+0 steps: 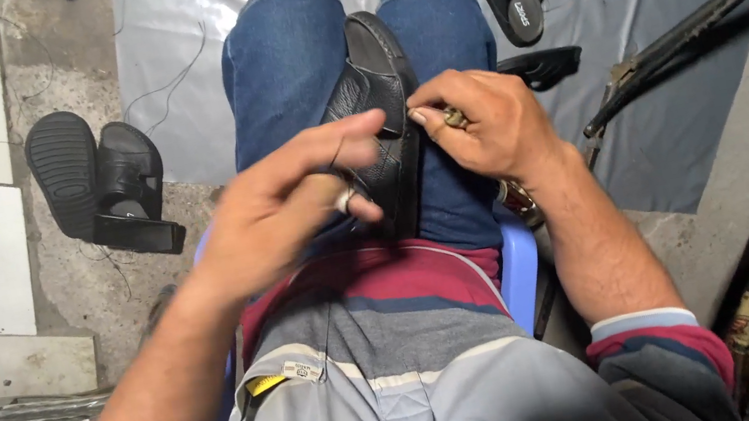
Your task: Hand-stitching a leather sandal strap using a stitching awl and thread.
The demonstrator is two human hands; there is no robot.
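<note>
Black sandal [386, 107] wedged upright between the knees, right between both hands. Left hand [293, 209] curled against its near side, a bit blurred. Right hand [481, 121] pinching a small tool [454, 118] at the edge.

Both hands, left hand [292, 204] and right hand [481, 121], grip a black sandal [381, 98] held between the knees.

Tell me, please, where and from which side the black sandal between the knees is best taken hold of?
Probably at the black sandal's thick sole edge, coming from the person's left. It stands on its edge between the thighs, upper turned left, where the left hand is. The right hand pinches a small tool against the sole side, so that side is occupied.
</note>
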